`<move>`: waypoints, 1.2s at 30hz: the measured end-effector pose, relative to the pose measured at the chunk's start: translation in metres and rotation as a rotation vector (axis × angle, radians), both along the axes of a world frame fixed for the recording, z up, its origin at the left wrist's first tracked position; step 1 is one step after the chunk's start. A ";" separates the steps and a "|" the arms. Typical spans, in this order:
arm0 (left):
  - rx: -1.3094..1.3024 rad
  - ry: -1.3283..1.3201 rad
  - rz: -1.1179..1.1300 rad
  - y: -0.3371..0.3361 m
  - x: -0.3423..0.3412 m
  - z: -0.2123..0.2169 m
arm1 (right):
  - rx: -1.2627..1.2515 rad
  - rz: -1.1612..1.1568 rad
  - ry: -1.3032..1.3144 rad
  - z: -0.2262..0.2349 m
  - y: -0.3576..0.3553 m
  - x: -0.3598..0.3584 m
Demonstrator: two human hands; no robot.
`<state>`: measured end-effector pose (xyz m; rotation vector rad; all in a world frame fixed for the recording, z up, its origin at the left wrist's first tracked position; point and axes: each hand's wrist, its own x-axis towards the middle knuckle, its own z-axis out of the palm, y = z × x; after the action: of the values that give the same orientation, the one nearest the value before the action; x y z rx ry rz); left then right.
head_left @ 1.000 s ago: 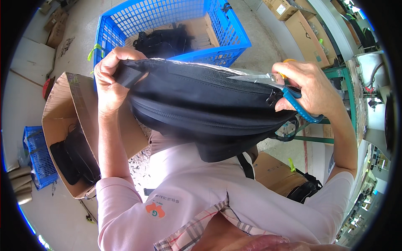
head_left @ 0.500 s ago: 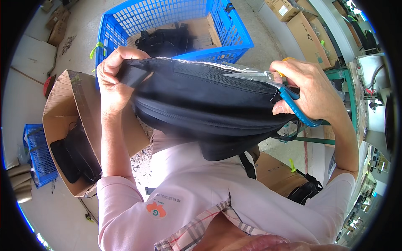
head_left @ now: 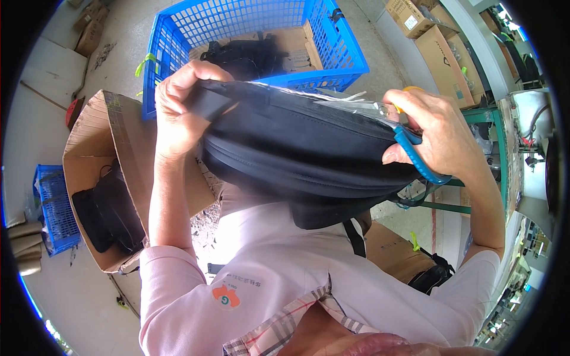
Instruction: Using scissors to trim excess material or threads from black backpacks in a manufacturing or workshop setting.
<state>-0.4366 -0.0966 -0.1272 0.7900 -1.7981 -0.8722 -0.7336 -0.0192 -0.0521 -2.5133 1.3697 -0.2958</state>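
A black zippered fabric bag (head_left: 297,154) is stretched sideways in front of my chest. My left hand (head_left: 187,107) is closed around its upper left end, where a strip of black webbing (head_left: 211,102) folds over. At the other end my right hand (head_left: 436,127) grips scissors (head_left: 415,153) with teal and yellow handles, thumb resting against the bag. The blades point left along the bag's top seam. Pale, frayed edging and loose white threads (head_left: 350,98) stick up beside the blades. Whether the blades touch the fabric I cannot tell.
Beyond the bag stands a blue plastic crate (head_left: 267,82) with black items inside. An open cardboard box (head_left: 113,136) holding black bags is at the left, near a smaller blue crate (head_left: 59,207). A green metal frame (head_left: 502,154) and cartons (head_left: 442,59) stand right.
My left hand and the bag's left end have shifted right. My right hand and the scissors remain at the right end, the blades at a slightly different tilt. The view has shifted slightly.
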 end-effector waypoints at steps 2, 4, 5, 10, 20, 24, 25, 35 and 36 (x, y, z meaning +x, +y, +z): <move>-0.002 -0.021 -0.011 -0.001 0.002 0.001 | -0.054 0.041 -0.036 -0.003 -0.003 0.005; -0.004 -0.043 -0.018 0.000 0.003 0.002 | -0.071 0.056 -0.045 -0.006 -0.005 0.005; 0.026 0.008 -0.025 0.000 0.002 0.001 | -0.087 0.068 -0.052 -0.008 -0.006 0.004; -0.008 0.005 -0.037 -0.002 0.001 -0.002 | -0.075 0.063 -0.068 -0.011 -0.007 0.003; 0.058 -0.017 -0.034 -0.002 -0.001 0.003 | -0.050 0.056 -0.083 -0.013 -0.017 0.015; 0.070 -0.128 -0.075 -0.004 0.013 0.003 | -0.060 0.050 -0.127 -0.015 -0.018 0.017; 0.069 -0.129 -0.053 -0.004 0.017 0.004 | 0.003 -0.040 -0.183 -0.016 -0.018 0.015; 0.725 0.009 -0.327 0.023 0.068 -0.080 | 0.161 -0.322 -0.400 -0.063 -0.033 -0.016; 0.748 0.137 -0.334 0.028 0.069 -0.080 | 0.179 -0.280 -0.370 -0.063 -0.036 -0.015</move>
<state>-0.3677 -0.0684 -0.2071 0.8605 -1.4910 -1.8302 -0.7491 -0.0549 -0.1147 -1.9967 1.5105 -0.6280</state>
